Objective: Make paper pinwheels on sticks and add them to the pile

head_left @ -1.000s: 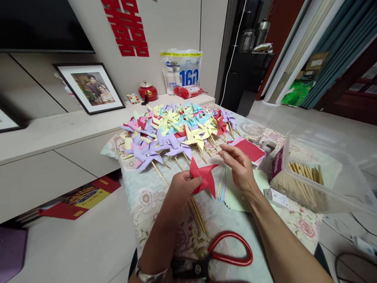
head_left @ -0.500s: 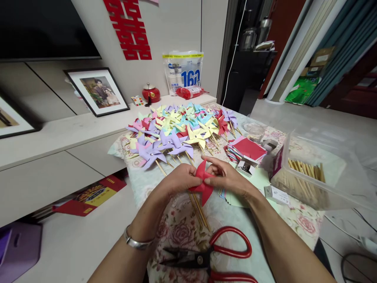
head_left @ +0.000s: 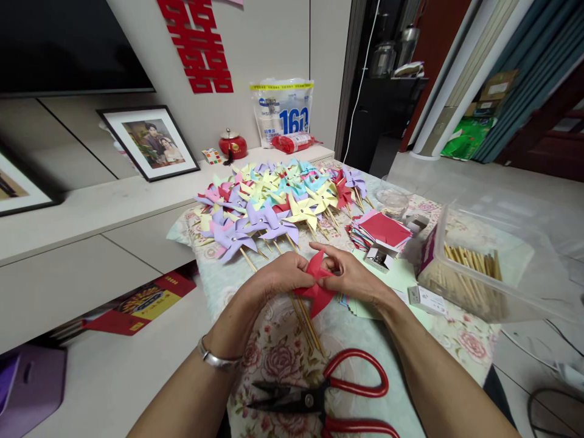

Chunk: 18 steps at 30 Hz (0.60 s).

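Both my hands pinch a red paper pinwheel (head_left: 318,298) above the near part of the table. My left hand (head_left: 288,272) grips it from the left, thumb at its centre. From the right, my right hand (head_left: 349,274) presses its thumb near the same centre, with the index finger stretched out behind a blade. Several thin wooden sticks (head_left: 306,325) lie on the cloth just below the pinwheel. Closer to me rest scissors with red handles (head_left: 358,372), blades pointing left. Whether a stick is joined to the red pinwheel is hidden by my hands.
Finished pinwheels (head_left: 278,194) in several colours cover the far table. At right are stacked paper squares (head_left: 381,230), an open small box (head_left: 380,255), a small white box (head_left: 427,300) and a clear plastic bin (head_left: 460,298) holding sticks. A cabinet (head_left: 137,201) runs along the left.
The red pinwheel has turned and tilted slightly in my fingers. Both hands stay in nearly the same place, and the view has shifted a little.
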Each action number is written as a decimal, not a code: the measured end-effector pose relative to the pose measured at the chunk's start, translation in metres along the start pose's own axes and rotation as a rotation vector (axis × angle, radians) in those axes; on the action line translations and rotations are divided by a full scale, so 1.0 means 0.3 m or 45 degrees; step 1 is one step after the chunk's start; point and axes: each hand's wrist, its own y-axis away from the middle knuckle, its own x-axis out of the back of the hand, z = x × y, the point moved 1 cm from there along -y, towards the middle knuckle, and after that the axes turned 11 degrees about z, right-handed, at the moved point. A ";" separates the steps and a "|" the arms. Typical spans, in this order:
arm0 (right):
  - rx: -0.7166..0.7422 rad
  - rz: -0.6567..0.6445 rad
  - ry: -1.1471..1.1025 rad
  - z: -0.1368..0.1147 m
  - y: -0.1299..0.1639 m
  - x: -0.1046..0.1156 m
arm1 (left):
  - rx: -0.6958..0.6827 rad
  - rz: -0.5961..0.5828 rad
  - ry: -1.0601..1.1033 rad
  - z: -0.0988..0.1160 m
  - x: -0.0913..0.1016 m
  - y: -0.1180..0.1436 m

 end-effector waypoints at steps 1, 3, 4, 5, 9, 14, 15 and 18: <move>-0.004 0.006 -0.025 0.003 0.000 0.001 | -0.006 -0.004 0.014 0.005 0.001 0.001; -0.013 0.017 -0.080 0.011 -0.004 0.006 | -0.021 -0.004 0.041 0.014 0.007 0.005; -0.014 0.026 -0.112 0.015 -0.007 0.009 | -0.029 0.007 0.073 0.018 0.011 0.008; -0.016 0.036 -0.147 0.018 -0.011 0.013 | -0.033 0.024 0.124 0.021 0.016 0.013; -0.027 0.128 -0.336 0.020 -0.022 0.022 | -0.021 0.145 0.494 0.027 0.016 0.043; -0.020 0.292 -0.520 0.011 -0.030 0.024 | 0.000 0.280 0.895 0.023 -0.074 0.063; -0.016 0.315 -0.539 0.011 -0.032 0.025 | -0.015 0.300 0.964 0.021 -0.098 0.060; -0.002 0.344 -0.579 0.014 -0.037 0.026 | -0.029 0.460 1.080 0.011 -0.158 0.043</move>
